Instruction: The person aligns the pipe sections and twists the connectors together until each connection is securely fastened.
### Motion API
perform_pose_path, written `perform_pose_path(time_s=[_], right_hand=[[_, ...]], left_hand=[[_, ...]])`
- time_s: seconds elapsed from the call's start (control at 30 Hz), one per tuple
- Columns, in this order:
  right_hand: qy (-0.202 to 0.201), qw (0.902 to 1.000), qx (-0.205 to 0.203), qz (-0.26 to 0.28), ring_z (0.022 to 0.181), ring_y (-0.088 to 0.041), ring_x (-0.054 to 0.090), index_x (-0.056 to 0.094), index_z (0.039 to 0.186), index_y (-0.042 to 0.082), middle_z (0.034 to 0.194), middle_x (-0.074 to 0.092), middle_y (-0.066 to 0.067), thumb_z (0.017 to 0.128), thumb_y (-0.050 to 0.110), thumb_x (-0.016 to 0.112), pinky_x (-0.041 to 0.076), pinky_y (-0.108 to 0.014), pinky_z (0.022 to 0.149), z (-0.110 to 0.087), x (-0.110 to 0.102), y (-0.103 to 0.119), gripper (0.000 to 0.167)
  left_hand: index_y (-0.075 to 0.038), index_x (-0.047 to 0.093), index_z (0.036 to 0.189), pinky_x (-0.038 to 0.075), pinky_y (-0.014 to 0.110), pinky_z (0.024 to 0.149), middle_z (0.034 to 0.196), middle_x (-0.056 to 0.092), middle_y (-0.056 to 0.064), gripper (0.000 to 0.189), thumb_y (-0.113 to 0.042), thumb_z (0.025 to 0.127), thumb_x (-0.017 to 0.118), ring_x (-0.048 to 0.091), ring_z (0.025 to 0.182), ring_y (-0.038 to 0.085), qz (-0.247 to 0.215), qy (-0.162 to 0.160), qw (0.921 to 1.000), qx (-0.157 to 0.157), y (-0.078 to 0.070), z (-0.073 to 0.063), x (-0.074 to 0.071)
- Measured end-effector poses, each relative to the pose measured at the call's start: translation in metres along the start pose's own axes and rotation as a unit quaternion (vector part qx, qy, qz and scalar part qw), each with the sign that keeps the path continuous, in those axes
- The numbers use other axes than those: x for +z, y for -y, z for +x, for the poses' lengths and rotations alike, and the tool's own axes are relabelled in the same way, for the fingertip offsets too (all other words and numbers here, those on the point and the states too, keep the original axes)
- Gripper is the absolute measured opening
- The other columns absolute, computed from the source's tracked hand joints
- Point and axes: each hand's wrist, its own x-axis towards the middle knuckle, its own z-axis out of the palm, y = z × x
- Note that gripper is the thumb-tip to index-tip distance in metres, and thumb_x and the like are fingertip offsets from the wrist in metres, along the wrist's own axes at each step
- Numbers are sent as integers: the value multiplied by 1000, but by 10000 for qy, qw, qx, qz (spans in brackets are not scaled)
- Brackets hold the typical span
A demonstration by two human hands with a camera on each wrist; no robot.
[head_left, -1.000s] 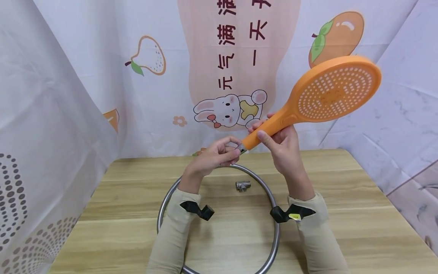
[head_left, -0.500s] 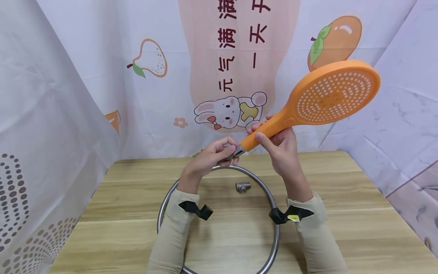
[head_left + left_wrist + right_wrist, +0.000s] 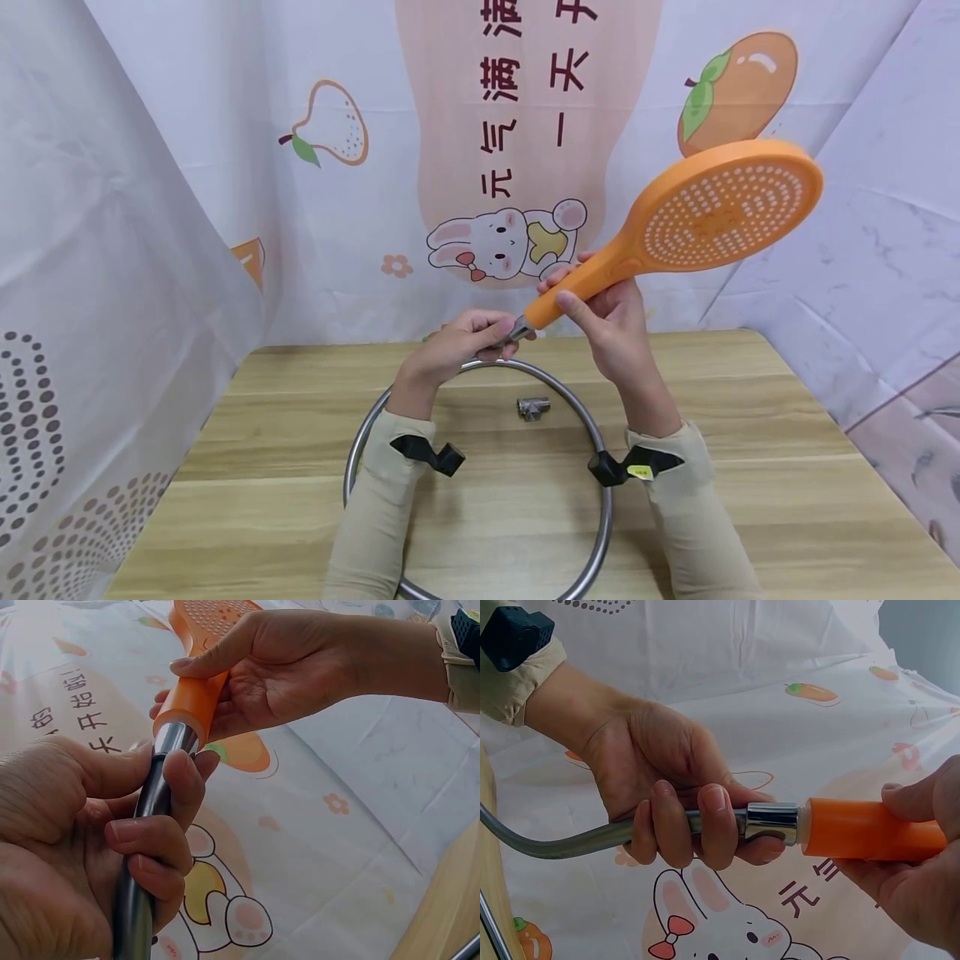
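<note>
The orange plastic shower head with a broad, perforated oval face (image 3: 723, 212) is held aloft, its handle (image 3: 855, 828) gripped in the curled fingers of the right hand (image 3: 618, 325). The left hand (image 3: 453, 343) has its fingers closed round the grey metal flexible hose (image 3: 562, 848) and chrome collar (image 3: 772, 819). Collar and handle already line up end to end; how firmly joined, I cannot tell. The hose loops over the wood-grain counter (image 3: 765, 483) around a small silver T-shaped fitting (image 3: 533, 407), lying loose, attached to nothing.
</note>
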Motion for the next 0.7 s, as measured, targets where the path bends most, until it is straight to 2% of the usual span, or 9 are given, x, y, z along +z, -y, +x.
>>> perform_pose_path(time_s=[0.1, 0.33, 0.5, 0.6, 0.7], right_hand=[[-26, 10000, -11, 16, 104, -22, 70, 45, 129, 12, 109, 66, -9, 95, -15, 56, 55, -38, 101, 1, 1, 0, 44], [-13, 9999, -85, 129, 104, -23, 71, 45, 129, 10, 110, 66, -11, 95, -16, 56, 55, -39, 101, 1, 0, -2, 44], [-18, 9999, -153, 73, 105, -23, 71, 45, 131, 9, 110, 67, -10, 95, -14, 59, 54, -39, 103, 1, -1, -2, 45], [-40, 9999, -140, 57, 105, -23, 71, 44, 131, 8, 110, 67, -10, 95, -14, 59, 54, -39, 103, 1, 0, -3, 45], [-75, 9999, -108, 22, 106, -23, 71, 43, 131, 7, 110, 67, -10, 95, -15, 58, 54, -38, 102, 1, 0, -3, 45]], left_hand=[[9, 65, 114, 29, 25, 61, 76, 54, 2, 58, -46, 98, 57, 32, 60, 15, -85, -91, 9999, 2, 0, 0, -1], [-6, 65, 100, 29, 22, 57, 75, 57, -1, 37, -42, 97, 63, 36, 60, 10, -305, -170, 9994, 64, -1, 0, 0], [3, 62, 110, 31, 21, 58, 77, 58, 0, 26, -22, 105, 58, 40, 63, 11, -220, -334, 9992, 75, -1, 2, 0], [6, 60, 116, 33, 21, 58, 78, 59, 0, 20, -9, 105, 53, 42, 64, 11, -164, -456, 9988, -6, -2, 2, 1], [5, 59, 118, 33, 22, 59, 78, 60, 1, 19, -5, 105, 51, 43, 65, 12, -88, -546, 9985, -50, -2, 1, 1]])
